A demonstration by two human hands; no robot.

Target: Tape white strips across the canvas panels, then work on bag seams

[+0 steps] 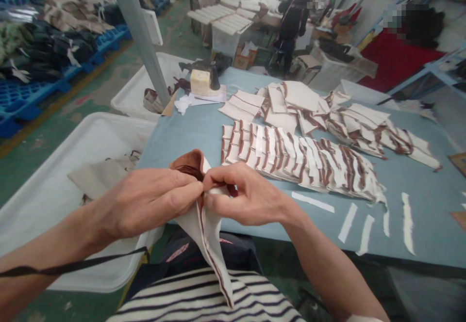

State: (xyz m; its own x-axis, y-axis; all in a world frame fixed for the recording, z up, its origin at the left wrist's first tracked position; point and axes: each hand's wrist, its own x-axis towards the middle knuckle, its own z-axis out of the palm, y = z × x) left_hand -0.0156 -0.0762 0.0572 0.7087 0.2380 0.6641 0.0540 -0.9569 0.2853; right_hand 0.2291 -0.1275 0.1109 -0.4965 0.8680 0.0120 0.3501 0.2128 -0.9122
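Note:
Both hands pinch a cream fabric piece with brown edging and a brown inner side (213, 230), held upright over my lap at the table's front edge. My left hand (156, 198) is closed on its left side, fingertips at the seam. Close against it, my right hand (245, 193) pinches the upper seam between thumb and forefinger. The lower part of the piece hangs down in a point. To the right on the blue table (174, 140) lies a long overlapping row of similar cream pieces (287, 157) with brown edges and white strips among them.
Loose cream pieces (291, 101) are heaped behind the row. White strips (313, 201) lie near the front edge. A yellowish block (200, 82) stands at the back left. White bins (87, 133) flank the left side, beside a grey post (140, 36). Another person (291, 24) is farther back.

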